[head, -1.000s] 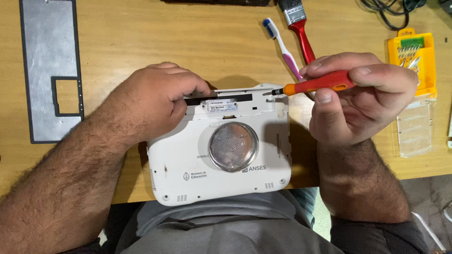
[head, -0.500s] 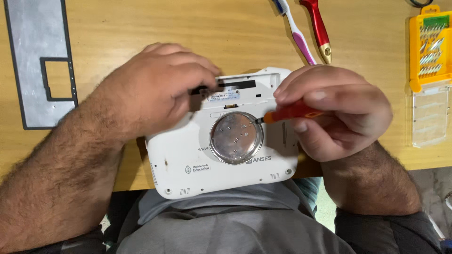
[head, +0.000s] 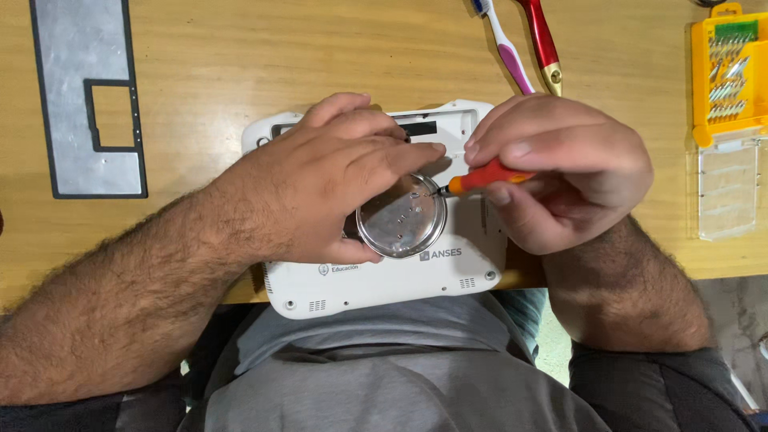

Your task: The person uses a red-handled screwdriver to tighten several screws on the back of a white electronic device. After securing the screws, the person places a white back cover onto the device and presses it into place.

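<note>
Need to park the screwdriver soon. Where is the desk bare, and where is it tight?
Bare wood lies between the grey metal panel and the white device, and above the device left of the toothbrush. Tight: the right side, with red-handled brush, yellow bit case and its clear lid.

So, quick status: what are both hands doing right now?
Left hand flat on white device, beside round clear dish. Right hand grips orange screwdriver, tip over dish. Nothing in the way.

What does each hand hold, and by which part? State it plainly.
The right hand grips a red-orange screwdriver by its handle. The left hand grips nothing; it rests flat on the white device beside the round clear dish.
</note>
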